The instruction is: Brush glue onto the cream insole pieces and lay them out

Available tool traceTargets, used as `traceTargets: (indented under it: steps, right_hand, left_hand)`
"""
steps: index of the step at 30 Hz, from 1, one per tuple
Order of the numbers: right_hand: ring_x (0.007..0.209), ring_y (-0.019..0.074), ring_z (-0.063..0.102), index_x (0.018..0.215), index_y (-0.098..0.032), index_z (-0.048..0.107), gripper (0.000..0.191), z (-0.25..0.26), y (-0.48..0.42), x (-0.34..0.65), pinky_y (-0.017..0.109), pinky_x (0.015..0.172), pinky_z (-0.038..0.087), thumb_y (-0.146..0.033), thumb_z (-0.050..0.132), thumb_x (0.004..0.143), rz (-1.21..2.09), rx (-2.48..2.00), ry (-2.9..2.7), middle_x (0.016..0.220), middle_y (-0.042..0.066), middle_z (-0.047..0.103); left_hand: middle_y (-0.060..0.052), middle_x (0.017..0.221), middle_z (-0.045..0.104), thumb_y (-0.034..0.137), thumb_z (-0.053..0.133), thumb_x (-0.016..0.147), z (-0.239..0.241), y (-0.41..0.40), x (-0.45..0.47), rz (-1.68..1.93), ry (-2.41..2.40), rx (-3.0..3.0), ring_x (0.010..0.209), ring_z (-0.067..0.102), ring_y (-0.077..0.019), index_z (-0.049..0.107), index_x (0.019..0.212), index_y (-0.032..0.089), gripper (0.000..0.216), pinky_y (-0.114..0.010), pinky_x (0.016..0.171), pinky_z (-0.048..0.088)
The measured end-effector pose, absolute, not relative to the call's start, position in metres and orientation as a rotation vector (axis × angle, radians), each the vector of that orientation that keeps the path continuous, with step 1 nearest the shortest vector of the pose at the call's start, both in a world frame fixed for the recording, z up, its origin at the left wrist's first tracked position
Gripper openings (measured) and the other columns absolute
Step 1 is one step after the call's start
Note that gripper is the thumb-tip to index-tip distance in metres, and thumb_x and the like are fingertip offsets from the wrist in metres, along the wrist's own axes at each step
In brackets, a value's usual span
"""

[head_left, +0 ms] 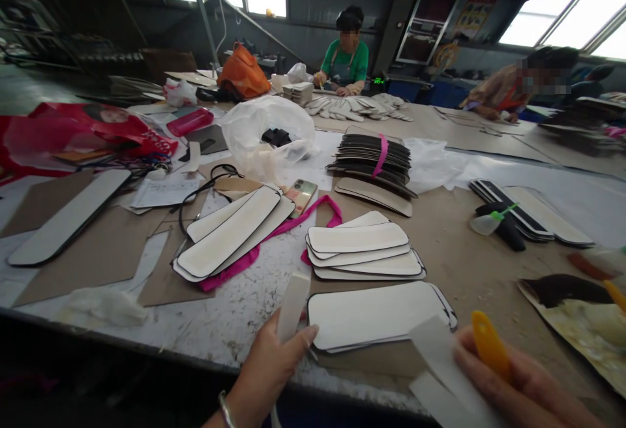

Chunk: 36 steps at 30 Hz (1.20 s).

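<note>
My left hand (271,363), with a bangle at the wrist, is closed around a pale strip (293,304) that sticks up past the thumb. The thumb touches or nearly touches the left end of a white rounded panel (372,314) with dark edges, lying on others like it. At the lower right, my right hand (525,382) is closed on a yellow plastic handle (489,344); the rest of that tool is hidden. White sheet pieces (447,369) hang at the same fingers, blurred. Behind the nearest panel lies a fanned stack of similar panels (359,239).
More white panels (229,232) lie left on pink cloth (235,271), near a phone (302,196). A strapped dark stack (359,157) stands behind. A small squeeze bottle (486,221) lies right. Two people, one in a green shirt (359,59), work across the table.
</note>
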State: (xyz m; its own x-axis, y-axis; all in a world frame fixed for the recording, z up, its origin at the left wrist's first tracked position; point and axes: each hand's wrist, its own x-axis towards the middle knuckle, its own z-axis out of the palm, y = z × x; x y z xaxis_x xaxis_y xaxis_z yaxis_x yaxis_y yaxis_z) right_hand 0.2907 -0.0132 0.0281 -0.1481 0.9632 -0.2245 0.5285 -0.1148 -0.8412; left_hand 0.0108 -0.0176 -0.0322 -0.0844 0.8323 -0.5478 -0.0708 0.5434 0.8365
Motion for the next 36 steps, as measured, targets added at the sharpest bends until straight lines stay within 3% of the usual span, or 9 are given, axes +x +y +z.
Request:
traceTargets:
  steps: [4, 8, 20, 36]
  right_hand:
    - [0.052, 0.0131, 0.056, 0.068, -0.024, 0.058, 0.020, 0.033, 0.005, 0.246, 0.020, 0.050, 0.046, -0.036, 0.047, 0.079, 1.282, -1.435, -2.227, 0.061, -0.001, 0.061]
    - [0.056, 0.0131, 0.055, 0.070, -0.023, 0.054, 0.017, 0.019, 0.033, 0.205, 0.021, 0.053, 0.041, -0.031, 0.046, 0.081, 1.098, -1.501, -2.515, 0.064, -0.002, 0.060]
    - [0.067, 0.0148, 0.056, 0.079, -0.020, 0.058, 0.017, -0.012, 0.072, 0.178, 0.022, 0.060, 0.036, -0.031, 0.046, 0.079, 1.183, -1.606, -2.612, 0.077, 0.003, 0.064]
    - [0.072, 0.0202, 0.059, 0.084, -0.019, 0.059, 0.020, -0.008, 0.072, 0.168, 0.026, 0.058, 0.034, -0.030, 0.042, 0.079, 0.990, -1.669, -2.748, 0.081, 0.007, 0.065]
  left_hand:
    - [0.009, 0.039, 0.042, 0.033, 0.058, 0.066, -0.033, -0.009, 0.014, 0.741, 1.432, 0.774, 0.035, 0.033, -0.0066, 0.051, 0.071, 0.017, 0.019, -0.019, 0.036, 0.024]
    - [0.007, 0.038, 0.045, 0.037, 0.058, 0.064, -0.031, -0.001, 0.010, 0.679, 1.426, 0.759, 0.035, 0.033, -0.0065, 0.047, 0.067, 0.017, 0.023, -0.019, 0.037, 0.022]
    - [0.007, 0.039, 0.046, 0.035, 0.055, 0.065, -0.030, 0.008, 0.005, 0.598, 1.384, 0.707, 0.035, 0.035, -0.0059, 0.049, 0.073, 0.015, 0.022, -0.019, 0.037, 0.024]
    - [0.007, 0.033, 0.045, 0.040, 0.056, 0.066, -0.034, 0.011, 0.009, 0.588, 1.483, 0.791, 0.030, 0.033, -0.0052, 0.050, 0.065, 0.016, 0.025, -0.019, 0.035, 0.023]
